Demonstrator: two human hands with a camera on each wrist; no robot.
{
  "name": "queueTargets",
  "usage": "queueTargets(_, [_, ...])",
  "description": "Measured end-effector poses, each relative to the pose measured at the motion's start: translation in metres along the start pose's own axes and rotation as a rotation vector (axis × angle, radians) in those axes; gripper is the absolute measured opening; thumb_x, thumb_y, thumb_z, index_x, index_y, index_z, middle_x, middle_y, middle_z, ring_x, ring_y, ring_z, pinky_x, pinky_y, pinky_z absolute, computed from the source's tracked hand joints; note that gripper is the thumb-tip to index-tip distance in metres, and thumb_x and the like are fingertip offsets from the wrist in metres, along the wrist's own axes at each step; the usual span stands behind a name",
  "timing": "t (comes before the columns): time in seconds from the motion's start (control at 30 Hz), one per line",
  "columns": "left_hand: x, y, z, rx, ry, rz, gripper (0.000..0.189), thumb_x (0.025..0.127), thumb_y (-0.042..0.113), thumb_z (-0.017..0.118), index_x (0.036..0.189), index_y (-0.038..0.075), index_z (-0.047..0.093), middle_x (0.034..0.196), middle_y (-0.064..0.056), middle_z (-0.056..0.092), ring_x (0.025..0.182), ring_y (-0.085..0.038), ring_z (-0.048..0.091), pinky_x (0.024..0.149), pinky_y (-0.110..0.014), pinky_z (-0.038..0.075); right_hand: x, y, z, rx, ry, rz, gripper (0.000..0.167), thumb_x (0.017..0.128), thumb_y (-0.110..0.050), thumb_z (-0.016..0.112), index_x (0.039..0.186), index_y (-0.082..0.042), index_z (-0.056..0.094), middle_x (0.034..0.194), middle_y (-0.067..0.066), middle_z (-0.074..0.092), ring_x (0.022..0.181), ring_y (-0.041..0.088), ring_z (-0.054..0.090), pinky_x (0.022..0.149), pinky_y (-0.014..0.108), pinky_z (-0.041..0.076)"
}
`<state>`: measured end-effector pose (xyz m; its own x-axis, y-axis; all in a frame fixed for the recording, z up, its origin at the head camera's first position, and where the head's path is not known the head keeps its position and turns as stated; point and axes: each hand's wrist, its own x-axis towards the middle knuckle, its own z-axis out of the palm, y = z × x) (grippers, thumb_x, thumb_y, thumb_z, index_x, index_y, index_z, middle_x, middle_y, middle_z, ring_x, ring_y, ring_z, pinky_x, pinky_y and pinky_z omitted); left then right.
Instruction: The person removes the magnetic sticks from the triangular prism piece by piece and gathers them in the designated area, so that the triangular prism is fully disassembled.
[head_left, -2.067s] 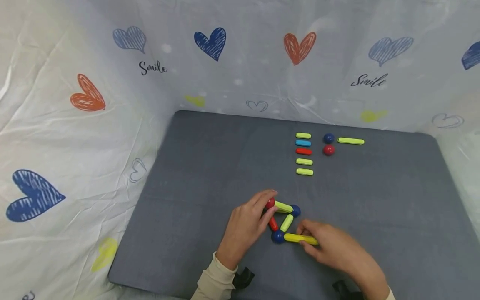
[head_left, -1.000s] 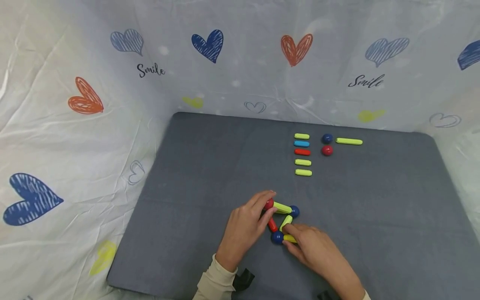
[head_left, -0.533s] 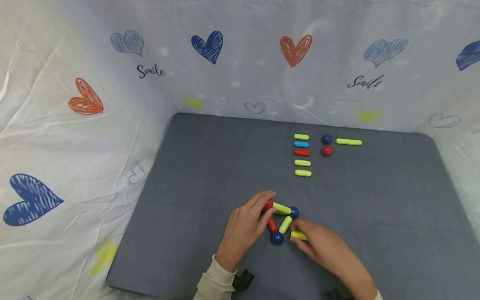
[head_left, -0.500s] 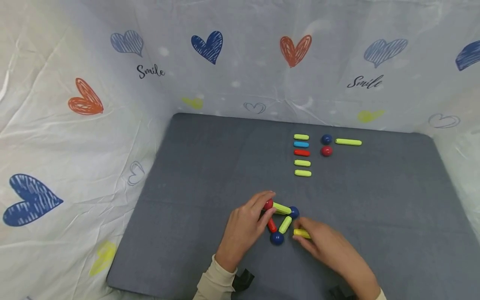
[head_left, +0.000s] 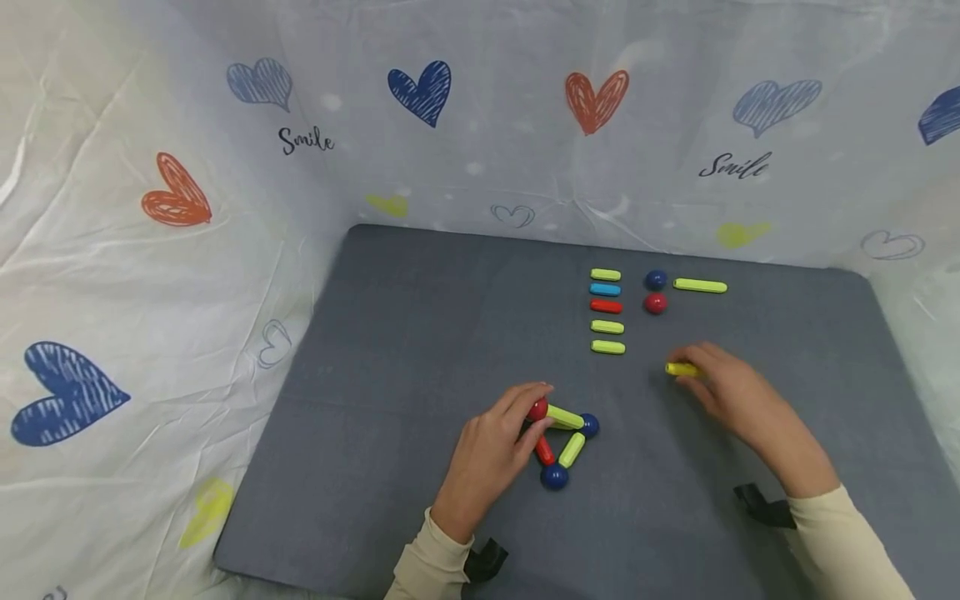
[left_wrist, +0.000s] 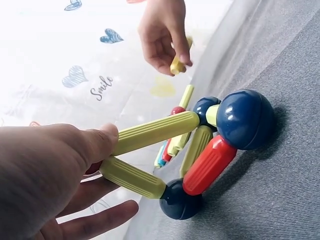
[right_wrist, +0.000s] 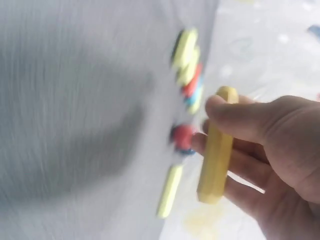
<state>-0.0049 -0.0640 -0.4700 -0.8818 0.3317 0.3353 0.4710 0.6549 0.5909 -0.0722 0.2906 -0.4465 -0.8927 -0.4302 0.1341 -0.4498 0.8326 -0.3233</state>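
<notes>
My left hand (head_left: 491,454) pinches the red ball (head_left: 537,409) at the raised top of a frame built from magnetic building sticks and balls. Blue balls (left_wrist: 245,119) form its base on the grey mat. Yellow-green sticks (left_wrist: 155,132) slope down from the red ball, and a red stick (left_wrist: 210,165) joins two of the blue ones. Thumb and fingers of my right hand (head_left: 731,396) grip a yellow magnetic building stick (right_wrist: 217,150), held above the mat to the right of the frame. The left palm hides part of the frame in the head view.
Beyond the hands, a column of short sticks lies on the mat (head_left: 420,333), with a blue one (head_left: 605,290) among them. Beside it are a loose blue ball (head_left: 656,279), a loose red ball (head_left: 656,303) and a long yellow-green stick (head_left: 701,286). A heart-printed cloth (head_left: 480,108) rises behind.
My right hand has pulled the yellow magnetic building stick off the near blue ball and carried it up and right, toward the loose pieces. The left hand stays on the red ball.
</notes>
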Motion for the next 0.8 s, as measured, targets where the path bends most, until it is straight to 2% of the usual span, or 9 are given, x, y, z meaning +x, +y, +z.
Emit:
queueTargets(0.23, [0.000, -0.002, 0.002, -0.010, -0.021, -0.020, 0.053, 0.099, 0.025, 0.079, 0.148, 0.022, 0.059, 0.137, 0.001, 0.066, 0.060, -0.003, 0.055, 0.055, -0.013, 0.045, 0.032, 0.063, 0.000, -0.048, 0.007, 0.056, 0.031, 0.090, 0.005, 0.080, 0.119, -0.002, 0.072, 0.112, 0.019, 0.067, 0.097, 0.039, 0.067, 0.081, 0.060, 0.054])
queueTargets(0.37, [0.000, -0.004, 0.004, 0.001, -0.026, -0.044, 0.059, 0.098, 0.024, 0.080, 0.151, 0.020, 0.056, 0.132, -0.001, 0.069, 0.072, -0.008, 0.068, 0.065, -0.018, 0.056, 0.048, 0.088, 0.005, -0.032, 0.004, 0.078, 0.030, 0.091, 0.007, 0.078, 0.120, 0.000, 0.071, 0.114, 0.023, 0.067, 0.101, 0.045, 0.066, 0.084, 0.062, 0.052])
queueTargets(0.5, [-0.001, -0.006, 0.006, 0.012, -0.038, -0.070, 0.061, 0.097, 0.022, 0.081, 0.152, 0.018, 0.054, 0.133, -0.004, 0.071, 0.086, -0.013, 0.075, 0.074, -0.027, 0.061, 0.060, 0.102, 0.011, -0.033, -0.020, 0.104, 0.030, 0.094, 0.007, 0.075, 0.123, 0.002, 0.070, 0.118, 0.028, 0.066, 0.105, 0.050, 0.065, 0.087, 0.065, 0.051])
queueTargets(0.63, [-0.002, -0.009, 0.007, 0.009, -0.053, -0.100, 0.057, 0.098, 0.020, 0.080, 0.149, 0.016, 0.056, 0.128, -0.004, 0.074, 0.081, -0.010, 0.071, 0.071, -0.028, 0.060, 0.070, 0.110, 0.015, -0.033, -0.034, 0.137, 0.030, 0.096, 0.005, 0.073, 0.125, 0.002, 0.069, 0.121, 0.029, 0.065, 0.109, 0.050, 0.063, 0.090, 0.066, 0.050])
queueTargets(0.8, [-0.003, -0.010, 0.006, -0.013, -0.076, -0.145, 0.049, 0.098, 0.021, 0.080, 0.143, 0.013, 0.061, 0.115, -0.004, 0.076, 0.072, -0.006, 0.060, 0.065, -0.023, 0.053, 0.078, 0.113, 0.018, -0.017, -0.043, 0.165, 0.030, 0.097, 0.004, 0.073, 0.127, 0.001, 0.069, 0.123, 0.029, 0.063, 0.111, 0.050, 0.061, 0.092, 0.067, 0.049])
